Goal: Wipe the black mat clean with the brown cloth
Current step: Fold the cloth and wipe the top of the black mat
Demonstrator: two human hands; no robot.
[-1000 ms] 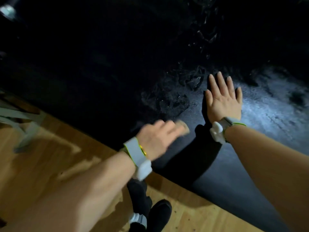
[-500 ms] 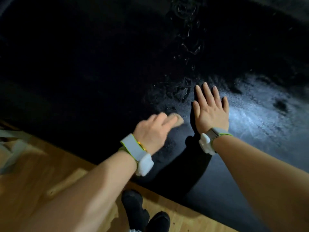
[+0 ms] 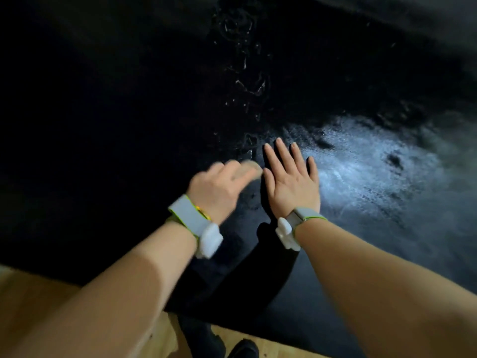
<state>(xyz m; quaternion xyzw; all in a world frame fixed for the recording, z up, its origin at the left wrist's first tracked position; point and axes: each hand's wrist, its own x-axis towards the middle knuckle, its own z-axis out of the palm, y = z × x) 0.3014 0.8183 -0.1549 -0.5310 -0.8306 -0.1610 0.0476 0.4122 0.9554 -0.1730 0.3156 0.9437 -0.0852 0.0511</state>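
Brown cloth (image 3: 251, 167), only a blurred scrap of it, shows past the fingertips of the left hand (image 3: 219, 188), whose fingers are curled round it in a pinching hold. Just beside that grip, on its right, the right hand (image 3: 290, 186) lies flat with fingers straight, pressing the black mat (image 3: 103, 125). Beyond both, the mat carries glinting wet streaks and a pale sheen. The cloth looks soft, light and limp, so I'd bunch it under the fingers rather than hold an edge; the mat seems flexible and may creep, hence the pinning hand. No brand, label or writing is readable
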